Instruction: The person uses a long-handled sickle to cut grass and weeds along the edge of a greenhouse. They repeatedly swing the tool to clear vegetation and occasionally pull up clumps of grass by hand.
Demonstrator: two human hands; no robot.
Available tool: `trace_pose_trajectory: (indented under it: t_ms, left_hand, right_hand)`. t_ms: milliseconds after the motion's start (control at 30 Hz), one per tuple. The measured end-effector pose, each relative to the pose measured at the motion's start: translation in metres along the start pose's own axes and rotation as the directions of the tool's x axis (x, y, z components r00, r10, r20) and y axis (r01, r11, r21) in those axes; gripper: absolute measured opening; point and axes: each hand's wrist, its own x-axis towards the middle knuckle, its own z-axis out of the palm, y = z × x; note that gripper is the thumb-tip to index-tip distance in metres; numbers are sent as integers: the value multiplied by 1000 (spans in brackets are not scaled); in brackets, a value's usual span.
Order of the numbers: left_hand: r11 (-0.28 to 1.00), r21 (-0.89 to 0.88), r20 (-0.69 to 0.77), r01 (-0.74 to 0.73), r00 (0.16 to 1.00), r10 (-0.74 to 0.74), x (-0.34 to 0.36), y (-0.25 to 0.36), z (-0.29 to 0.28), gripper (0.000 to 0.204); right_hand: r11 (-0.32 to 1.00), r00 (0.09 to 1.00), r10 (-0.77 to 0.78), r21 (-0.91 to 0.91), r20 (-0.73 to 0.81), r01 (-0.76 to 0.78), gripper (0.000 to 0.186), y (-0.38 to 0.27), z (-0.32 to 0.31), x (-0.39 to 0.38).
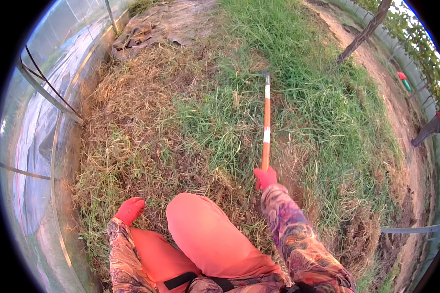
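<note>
My right hand (265,178), in a red glove, is closed around the near end of a long-handled sickle (267,117). Its orange handle has white bands and stretches straight ahead over the grass. A dark metal head sits at the far end, its blade pointing left and partly hidden among the green grass (225,117). My left hand (130,210), also red-gloved, hangs low beside my bent left leg with its fingers curled in. Nothing shows in that hand.
Dry cut grass (132,93) covers the ground on the left, beside a low edging (90,63) and plastic sheeting (39,161). Brown ground cover (181,24) lies far ahead. Taller green grass (327,93), a leaning trunk (366,31) and a metal bar (415,229) are at right.
</note>
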Motion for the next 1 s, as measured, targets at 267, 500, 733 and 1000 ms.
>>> trace_pose_trajectory:
  t_ms: [267, 500, 733, 1000]
  left_hand:
    - [999, 25, -20, -26, 999, 26, 7, 2, 6, 16]
    - [999, 30, 4, -40, 999, 40, 1, 14, 9, 12]
    - [1000, -21, -39, -15, 999, 15, 6, -5, -2, 29]
    - [995, 34, 21, -99, 995, 98, 19, -16, -6, 28]
  right_hand:
    - [970, 991, 71, 226, 113, -96, 22, 68, -61, -108]
    - [930, 990, -134, 351, 36, 113, 23, -26, -36, -3]
    - [772, 950, 29, 597, 310, -219, 25, -94, 25, 106]
    - [980, 956, 113, 126, 269, -152, 22, 46, 29, -60]
